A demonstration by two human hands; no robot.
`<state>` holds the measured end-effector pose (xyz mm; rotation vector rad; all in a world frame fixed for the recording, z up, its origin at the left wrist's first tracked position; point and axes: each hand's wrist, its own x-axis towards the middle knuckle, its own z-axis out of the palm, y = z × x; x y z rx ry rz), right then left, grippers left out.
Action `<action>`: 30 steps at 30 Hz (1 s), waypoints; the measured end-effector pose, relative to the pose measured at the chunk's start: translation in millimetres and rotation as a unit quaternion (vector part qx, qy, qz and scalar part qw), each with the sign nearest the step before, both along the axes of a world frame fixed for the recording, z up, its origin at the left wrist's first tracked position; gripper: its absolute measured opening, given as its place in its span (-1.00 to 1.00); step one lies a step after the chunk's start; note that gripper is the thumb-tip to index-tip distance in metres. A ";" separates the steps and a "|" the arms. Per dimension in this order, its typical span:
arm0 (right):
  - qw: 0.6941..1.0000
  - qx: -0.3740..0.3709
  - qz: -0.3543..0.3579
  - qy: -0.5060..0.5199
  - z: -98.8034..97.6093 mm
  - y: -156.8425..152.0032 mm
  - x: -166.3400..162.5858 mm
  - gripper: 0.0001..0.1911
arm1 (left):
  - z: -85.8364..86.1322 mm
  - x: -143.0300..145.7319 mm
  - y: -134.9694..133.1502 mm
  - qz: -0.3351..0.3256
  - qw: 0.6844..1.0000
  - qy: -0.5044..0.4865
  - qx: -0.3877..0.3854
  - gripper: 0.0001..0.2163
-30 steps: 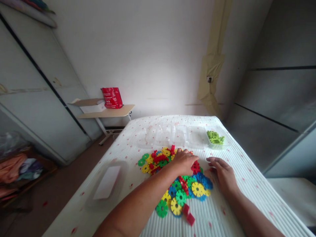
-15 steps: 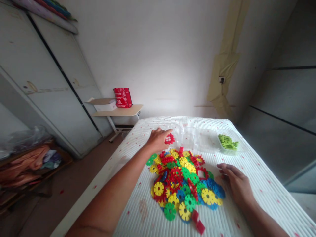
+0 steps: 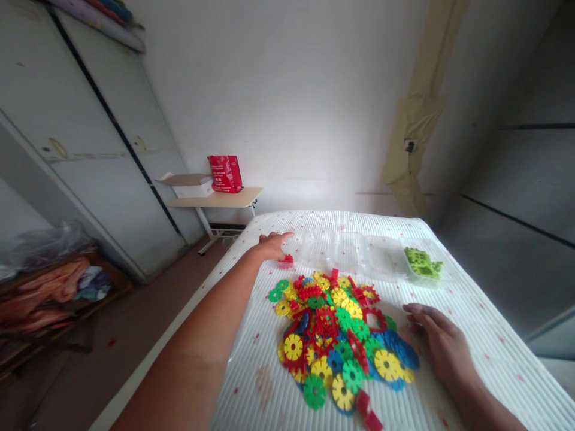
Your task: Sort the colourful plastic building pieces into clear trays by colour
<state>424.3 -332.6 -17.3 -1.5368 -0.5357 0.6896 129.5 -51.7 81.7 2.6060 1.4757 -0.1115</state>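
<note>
Your left hand (image 3: 272, 244) has let go of the red piece (image 3: 286, 261) it pinched half a second ago; its fingers are stretched open and empty, and the piece lies on the bed (image 3: 489, 359) at the hand's 5 o'clock. You have the pile of coloured discs (image 3: 341, 335) mid-bed, with clear trays (image 3: 345, 248) at its 12 o'clock and the tub of green pieces (image 3: 422, 263) at 2. Your right hand (image 3: 442, 344) rests flat, holding nothing, at the pile's 3 o'clock.
</note>
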 end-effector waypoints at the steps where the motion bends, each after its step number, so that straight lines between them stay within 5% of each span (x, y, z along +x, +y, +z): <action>1: 1.000 0.000 0.001 0.004 0.2 0.4 -0.2 -0.59 | 0.6 -1.0 -1.7 -0.002 1.000 -0.011 0.004 -0.20; 9: 1.000 0.006 -0.003 0.014 0.2 2.1 -1.0 -0.60 | 9.1 -6.9 -59.8 -0.079 0.985 -0.149 0.021 -0.53; 12: 1.000 0.003 -0.001 0.025 3.3 1.5 -2.4 -0.60 | -1.7 -5.3 -90.4 -0.113 0.971 -0.212 -0.024 -0.57; 18: 1.000 0.009 -0.001 0.023 11.5 -0.4 -7.3 -0.64 | -35.9 9.8 -121.5 -0.148 0.971 -0.187 0.021 -0.71; 23: 1.000 -0.001 0.006 0.013 14.5 -1.5 -9.9 -0.64 | -29.2 16.4 -139.3 -0.134 0.968 -0.205 0.048 -0.80; 30: 1.000 0.005 0.010 -0.004 16.2 -1.5 -12.3 -0.65 | -25.9 19.3 -168.5 -0.225 0.959 -0.170 -0.016 -0.47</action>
